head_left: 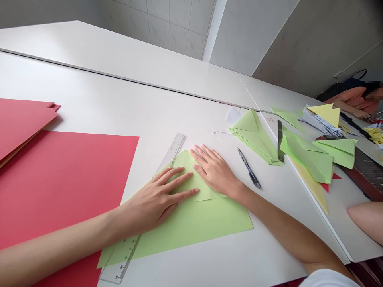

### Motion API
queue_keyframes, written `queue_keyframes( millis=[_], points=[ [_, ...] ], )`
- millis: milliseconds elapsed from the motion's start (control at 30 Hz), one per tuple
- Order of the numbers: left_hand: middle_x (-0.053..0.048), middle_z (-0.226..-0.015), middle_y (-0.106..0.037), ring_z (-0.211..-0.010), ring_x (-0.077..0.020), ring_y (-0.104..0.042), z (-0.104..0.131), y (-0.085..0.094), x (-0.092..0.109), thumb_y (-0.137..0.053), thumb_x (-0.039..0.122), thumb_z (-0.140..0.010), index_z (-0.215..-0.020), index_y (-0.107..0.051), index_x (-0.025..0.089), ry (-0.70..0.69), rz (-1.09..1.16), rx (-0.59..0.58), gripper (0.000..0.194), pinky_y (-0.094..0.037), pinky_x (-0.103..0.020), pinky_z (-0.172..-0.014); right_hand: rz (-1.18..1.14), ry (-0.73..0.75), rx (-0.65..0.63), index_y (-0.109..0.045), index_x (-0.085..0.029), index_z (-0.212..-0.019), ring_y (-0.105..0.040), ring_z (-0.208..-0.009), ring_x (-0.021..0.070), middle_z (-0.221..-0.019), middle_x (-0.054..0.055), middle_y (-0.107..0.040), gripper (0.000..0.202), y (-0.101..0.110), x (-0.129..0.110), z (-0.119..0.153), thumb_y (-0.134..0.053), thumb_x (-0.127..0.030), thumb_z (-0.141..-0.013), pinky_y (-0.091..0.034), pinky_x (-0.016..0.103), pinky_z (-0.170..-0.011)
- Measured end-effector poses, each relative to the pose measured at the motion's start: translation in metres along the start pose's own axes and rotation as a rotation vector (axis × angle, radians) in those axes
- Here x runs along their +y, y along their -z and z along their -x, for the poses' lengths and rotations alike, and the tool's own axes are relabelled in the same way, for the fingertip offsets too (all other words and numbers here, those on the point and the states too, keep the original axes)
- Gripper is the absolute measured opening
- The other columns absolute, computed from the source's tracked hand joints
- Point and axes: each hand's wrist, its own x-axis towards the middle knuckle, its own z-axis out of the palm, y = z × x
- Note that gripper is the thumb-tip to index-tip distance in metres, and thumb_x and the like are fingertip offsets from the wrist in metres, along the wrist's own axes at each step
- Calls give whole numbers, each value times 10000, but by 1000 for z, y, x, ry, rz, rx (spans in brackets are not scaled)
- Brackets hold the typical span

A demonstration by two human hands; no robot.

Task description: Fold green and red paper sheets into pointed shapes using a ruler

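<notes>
A light green sheet of paper (209,221) lies on the white table, with its far end folded toward a narrow top. My left hand (164,195) rests flat on the sheet's left part, fingers spread. On the folded right part lies my right hand (214,169), palm down with the fingers stretched out. A clear ruler (121,263) runs slantwise by the sheet's left edge. Its far end shows beyond the paper, while my left hand and forearm hide its middle. To the right of my right hand is a pen (249,169).
Red sheets (68,175) cover the left side. Folded green papers (254,137) are stacked at the right, near a dark ruler (280,141) and a paper cutter (369,171). A person (353,97) sits at the far right; someone's bare limb (368,221) shows nearer.
</notes>
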Motion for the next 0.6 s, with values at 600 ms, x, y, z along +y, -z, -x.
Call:
queue_keyframes(
  millis=[600],
  points=[
    [1, -1570, -350, -1445, -305, -295, 0, -3, -1, -458, 184, -956, -1499, -347, 361, -5, 15, 28, 581, -323, -517, -1159, -90, -19, 69, -417, -155, -1501, -315, -1469, 238, -1553, 30, -403, 510, 2, 2, -2, -274, -350, -1052, -294, 413, -1205]
  ],
)
